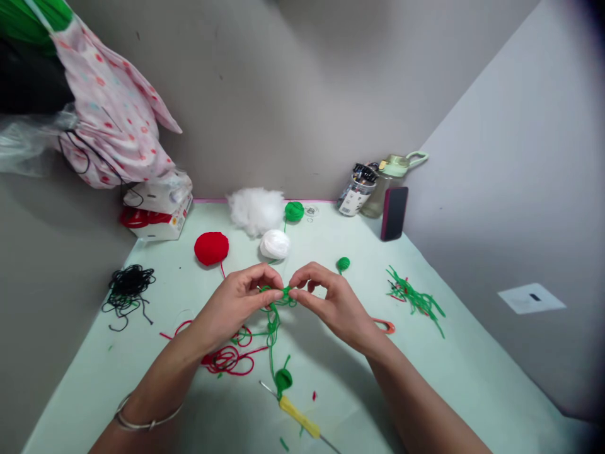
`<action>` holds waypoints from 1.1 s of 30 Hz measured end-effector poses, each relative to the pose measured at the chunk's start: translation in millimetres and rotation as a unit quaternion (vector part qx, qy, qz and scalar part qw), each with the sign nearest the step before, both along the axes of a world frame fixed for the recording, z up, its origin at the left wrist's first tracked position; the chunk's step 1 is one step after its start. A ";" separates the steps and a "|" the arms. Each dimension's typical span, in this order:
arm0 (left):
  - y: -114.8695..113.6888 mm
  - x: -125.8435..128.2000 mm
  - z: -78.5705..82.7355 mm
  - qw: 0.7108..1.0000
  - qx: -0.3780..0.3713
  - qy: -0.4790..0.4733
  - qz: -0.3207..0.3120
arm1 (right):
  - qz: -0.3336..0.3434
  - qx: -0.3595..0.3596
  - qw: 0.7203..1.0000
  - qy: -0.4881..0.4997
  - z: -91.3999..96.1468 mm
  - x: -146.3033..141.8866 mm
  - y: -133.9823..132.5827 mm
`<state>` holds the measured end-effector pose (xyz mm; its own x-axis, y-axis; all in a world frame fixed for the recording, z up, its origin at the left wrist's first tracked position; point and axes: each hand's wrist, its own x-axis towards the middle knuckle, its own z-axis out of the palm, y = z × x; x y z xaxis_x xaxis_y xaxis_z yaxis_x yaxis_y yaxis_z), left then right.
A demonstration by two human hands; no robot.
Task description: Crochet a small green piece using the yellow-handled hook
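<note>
Both my left hand (248, 296) and my right hand (324, 296) pinch a tangle of green yarn (273, 321) between thumb and fingertips, just above the table. Loops of it hang down from my fingers. One green strand runs down to a small round green crocheted piece (283, 379). By that piece lies a crochet hook (300, 417) with a yellow handle. Loose red yarn (227, 360) lies in coils below my left hand. An orange-handled tool (385, 326) is partly hidden behind my right forearm.
Farther back are a red yarn ball (211, 248), a white yarn ball (275, 244), green balls (294, 211), and white stuffing (256, 211). Black yarn (130, 287) lies left; green scraps (418, 297) lie right. A phone (394, 214), pen holder (357, 190) and bottle (385, 183) stand at back right.
</note>
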<state>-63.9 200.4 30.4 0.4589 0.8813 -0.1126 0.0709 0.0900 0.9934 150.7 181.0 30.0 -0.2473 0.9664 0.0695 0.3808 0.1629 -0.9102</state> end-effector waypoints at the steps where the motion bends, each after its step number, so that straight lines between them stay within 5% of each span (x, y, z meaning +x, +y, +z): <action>1: -0.2 0.5 -0.8 1.000 0.001 0.003 -0.003 | 0.000 0.012 1.000 -0.016 -1.9 -0.6 -0.4; 9: 3.2 -0.3 -4.4 0.999 0.007 0.039 0.018 | -0.098 0.093 0.990 -0.032 -3.9 0.3 0.5; 12: 2.7 -2.2 -3.5 1.000 -0.027 0.010 -0.005 | -0.082 -0.021 0.991 0.102 3.0 3.9 4.4; 15: 0.8 -4.2 -3.5 0.997 -0.059 -0.006 -0.046 | -0.051 -0.139 0.959 0.242 7.7 7.7 8.3; 20: 1.1 -11.9 -4.5 0.990 -0.092 0.027 -0.102 | -0.061 -0.198 0.927 0.312 8.8 12.1 11.4; 27: 16.5 -39.0 -3.5 0.998 -0.003 0.001 0.058 | -0.085 -0.179 0.946 0.255 11.1 20.7 16.0; 33: 23.6 -69.4 -4.9 0.975 -0.018 -0.096 0.202 | -0.063 -0.137 0.988 0.044 6.3 31.5 21.7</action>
